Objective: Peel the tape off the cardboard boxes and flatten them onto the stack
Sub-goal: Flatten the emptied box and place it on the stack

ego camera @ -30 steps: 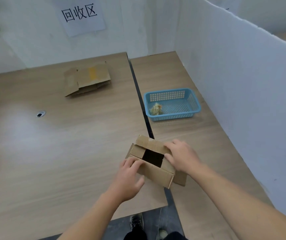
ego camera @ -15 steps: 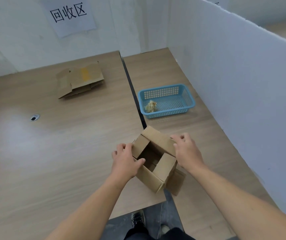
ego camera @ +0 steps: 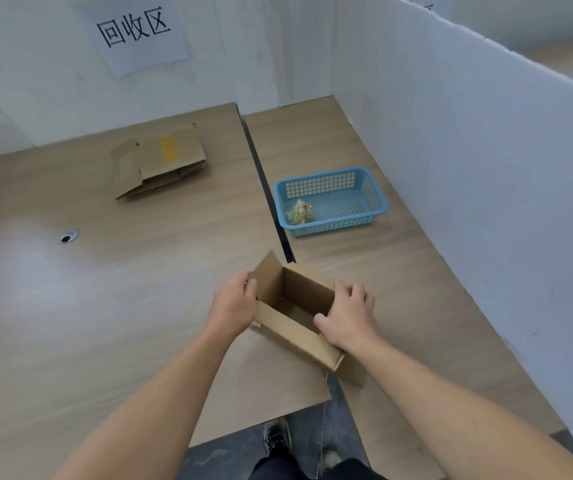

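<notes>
Stack [ego camera: 160, 161]: flattened cardboard, toward the table's [ego camera: 105, 289] far edge.
Your left hand [ego camera: 233, 308]: fingers curled around the box [ego camera: 292, 327] at its left flap.
Box: open-topped, at the near edge, across the seam.
Your right hand [ego camera: 350, 318]: thumb inside, fingers gripping the right wall.
Basket [ego camera: 376, 202]: blue, right of the seam, holding crumpled tape [ego camera: 299, 212].

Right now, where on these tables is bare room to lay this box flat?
Widest bare wood: the left table, between cable hole, flattened stack and left hand. A smaller patch: between blue basket and open box. Crowded: around that box, where the right hand grips too.
</notes>
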